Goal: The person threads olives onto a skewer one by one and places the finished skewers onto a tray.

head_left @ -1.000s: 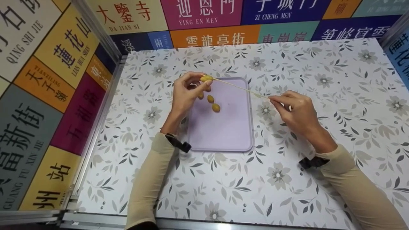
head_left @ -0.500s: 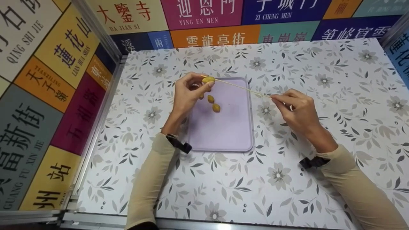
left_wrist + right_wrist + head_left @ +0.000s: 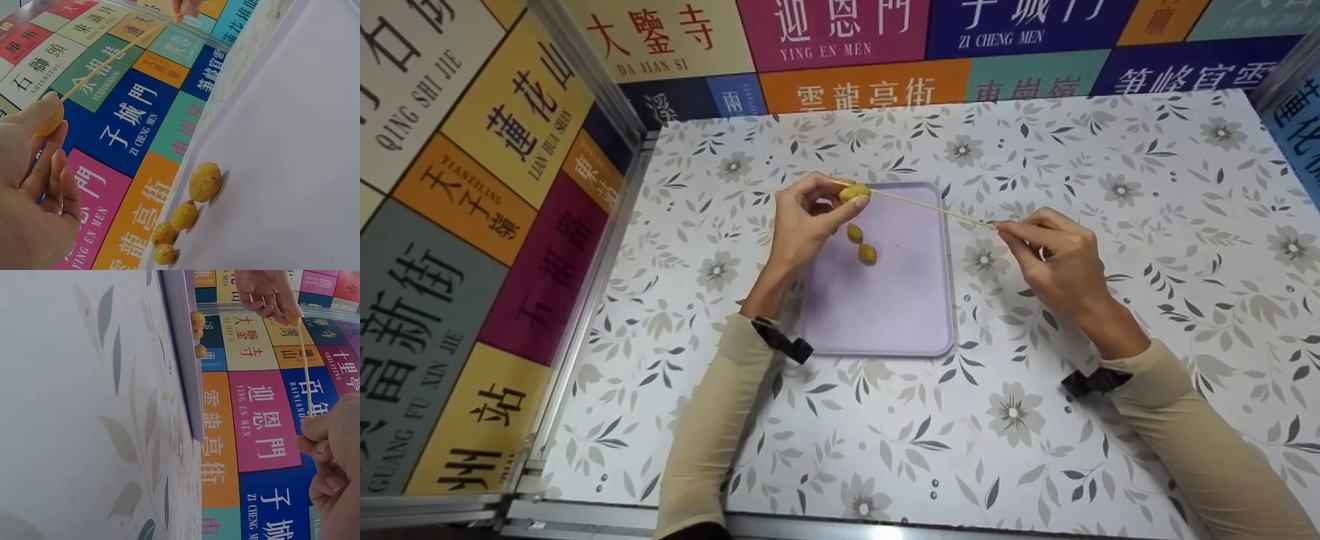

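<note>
- Leftward, at 9 o'clock from the tray, lettered panels [image 3: 517, 135] are cut off by the head view's edge.
- A left sleeve [image 3: 716, 420] rises from 7 o'clock, its lower end cut off, with a black wrist strap [image 3: 782, 339] near the cuff.
- At the tray's 10 o'clock, the left hand [image 3: 806, 225] has its grip clamped on a yellow oval piece [image 3: 855, 194], held up near the tray's far edge. The thumb covers part of the piece; the left wrist view shows the other fingers loosely bent.
- Toward the 11 o'clock part of the lilac tray [image 3: 911, 322] lie loose pieces [image 3: 868, 254]. The head view shows two, the left wrist view four, the right wrist view only a small cluster, hard to count.
- From the held piece, a thin stick [image 3: 934, 208] runs between 3 and 4 o'clock; how deep it goes into the piece cannot be told.
- At the tray's 3 o'clock, beyond its edge and above the floral surface [image 3: 1170, 180], the right hand [image 3: 1057, 259] has its grip pinched on the stick's end. The right wrist view shows its other fingers curled; the left wrist view catches only its fingertips, cropped at 12 o'clock.
- A right sleeve [image 3: 1207, 435] leaves the head view at 5 o'clock.
</note>
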The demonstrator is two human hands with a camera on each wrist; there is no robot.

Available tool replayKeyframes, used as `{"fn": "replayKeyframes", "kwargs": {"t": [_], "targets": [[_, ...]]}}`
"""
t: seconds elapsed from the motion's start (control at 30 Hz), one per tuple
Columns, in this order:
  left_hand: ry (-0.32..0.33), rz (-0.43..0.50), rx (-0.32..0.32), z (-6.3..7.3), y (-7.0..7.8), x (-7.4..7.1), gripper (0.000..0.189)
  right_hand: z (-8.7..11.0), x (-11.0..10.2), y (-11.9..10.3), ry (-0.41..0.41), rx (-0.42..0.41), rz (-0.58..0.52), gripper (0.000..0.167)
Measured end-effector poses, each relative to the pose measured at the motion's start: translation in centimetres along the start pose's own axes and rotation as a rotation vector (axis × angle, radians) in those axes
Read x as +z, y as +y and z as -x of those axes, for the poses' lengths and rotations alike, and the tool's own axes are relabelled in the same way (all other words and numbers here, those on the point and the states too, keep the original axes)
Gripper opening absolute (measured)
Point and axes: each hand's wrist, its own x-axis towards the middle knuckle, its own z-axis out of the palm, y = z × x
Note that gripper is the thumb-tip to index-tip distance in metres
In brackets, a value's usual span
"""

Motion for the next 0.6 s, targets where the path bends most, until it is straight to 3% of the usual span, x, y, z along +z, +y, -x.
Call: {"fn": "replayKeyframes", "kwargs": {"t": [0.33,0.6], "targets": [[-0.011,-0.028,0.0,0.07,0.02,0.42,0.022,-0.09,0.06,-0.02,0.034,0.0,-0.016,0.015],[-0.016,-0.027,-0.006,0.19,-0.12,0.6,0.023,0.05,0.18,0.02,0.008,-0.004,-0.02,0.016]]}}
